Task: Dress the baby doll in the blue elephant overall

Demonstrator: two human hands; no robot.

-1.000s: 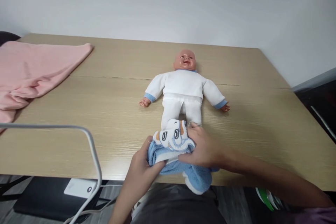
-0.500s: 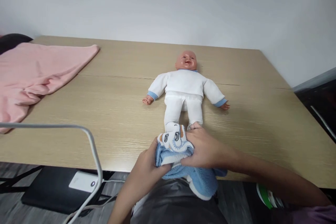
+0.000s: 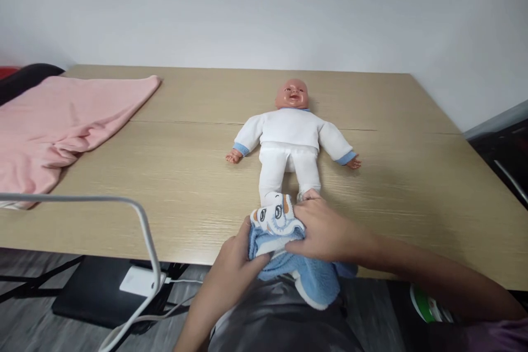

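A fluffy blue-and-white garment [image 3: 317, 278] with an embroidered cartoon face is bunched at the table's front edge, its lower part hanging over my lap. My left hand [image 3: 236, 264] grips its left side, the thumb on the near fold. On the other side my right hand [image 3: 322, 226] is closed on the bunched fabric, with its fingers close to the doll's foot. Face up beyond them lies a baby doll [image 3: 290, 132] in white clothes with blue cuffs, arms spread and legs towards me. The garment and my right hand cover the doll's feet.
On the table's left lies a pink blanket [image 3: 82, 115]. A grey bent tube [image 3: 144, 225] crosses the lower left in front of the wooden table [image 3: 185, 176]. Below it, a white device [image 3: 138, 281] with a cable rests on a black seat [image 3: 91, 294].
The view has shifted slightly, so the blanket and seat appear farther right. Both hands keep their hold on the garment, which has barely moved; the doll lies as before.
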